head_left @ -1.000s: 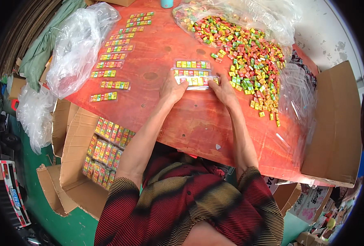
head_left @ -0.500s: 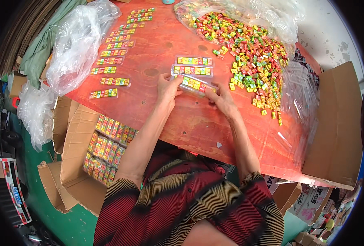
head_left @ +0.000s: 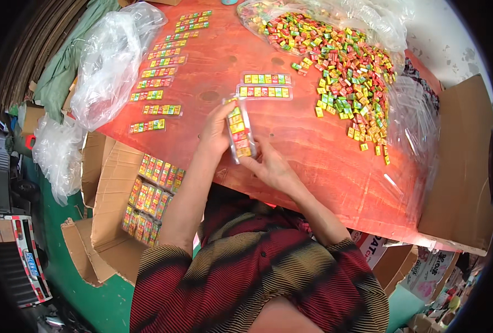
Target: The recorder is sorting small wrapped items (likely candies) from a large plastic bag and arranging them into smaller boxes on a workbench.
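Observation:
Between my hands I hold a clear plastic pack [head_left: 238, 131] filled with a row of small yellow, red and green boxes, tilted nearly upright in the view. My left hand [head_left: 217, 126] is closed on its far left side, and my right hand [head_left: 266, 164] grips its near end. Just beyond, two similar filled packs [head_left: 266, 92] lie one behind the other on the red table [head_left: 296, 144]. More filled packs [head_left: 155, 83] form a column along the table's left side.
At the right, a large heap of loose small boxes [head_left: 357, 83] spills from a clear plastic bag [head_left: 379, 22]. Empty clear trays [head_left: 415, 125] lie beside a cardboard sheet [head_left: 458, 166]. Below the table's left edge stands an open carton [head_left: 113, 200] with stacked packs [head_left: 153, 200].
The held pack has turned from lying crosswise to pointing toward me, and has shifted left. My right hand has moved left and nearer with its end.

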A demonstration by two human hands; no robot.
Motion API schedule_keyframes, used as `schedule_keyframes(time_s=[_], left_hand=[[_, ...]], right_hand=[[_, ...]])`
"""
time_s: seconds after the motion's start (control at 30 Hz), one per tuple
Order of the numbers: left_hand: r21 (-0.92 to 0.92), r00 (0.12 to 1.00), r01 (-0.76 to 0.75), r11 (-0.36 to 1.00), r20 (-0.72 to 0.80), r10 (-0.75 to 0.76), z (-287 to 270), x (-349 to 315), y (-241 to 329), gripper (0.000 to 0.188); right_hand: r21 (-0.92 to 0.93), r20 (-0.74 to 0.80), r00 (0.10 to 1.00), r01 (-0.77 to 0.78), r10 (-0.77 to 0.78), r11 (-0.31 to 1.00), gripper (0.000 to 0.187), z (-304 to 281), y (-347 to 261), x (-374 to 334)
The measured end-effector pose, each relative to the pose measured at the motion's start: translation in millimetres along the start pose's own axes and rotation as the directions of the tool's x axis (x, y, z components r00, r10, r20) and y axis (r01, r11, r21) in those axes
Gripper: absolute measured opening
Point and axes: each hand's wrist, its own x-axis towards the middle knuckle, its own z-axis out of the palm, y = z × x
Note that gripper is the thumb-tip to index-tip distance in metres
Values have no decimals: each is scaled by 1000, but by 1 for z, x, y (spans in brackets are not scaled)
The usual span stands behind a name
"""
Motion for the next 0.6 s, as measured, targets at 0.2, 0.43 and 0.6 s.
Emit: schedule_keyframes(time_s=[0.2,0.43,0.6], left_hand=[[47,998,-20,999,-59,23,-14,-42,25,14],[30,999,32,999,-40,-31,-40,-83,46,26],[190,982,-78,979,-154,108,-58,-109,41,27]], right_hand=[[328,227,953,121,-202,937,78,22,-14,0],[594,232,959,-9,-160,804,79,76,-34,-21],[504,284,951,-38,-124,863,74,108,-26,-29]])
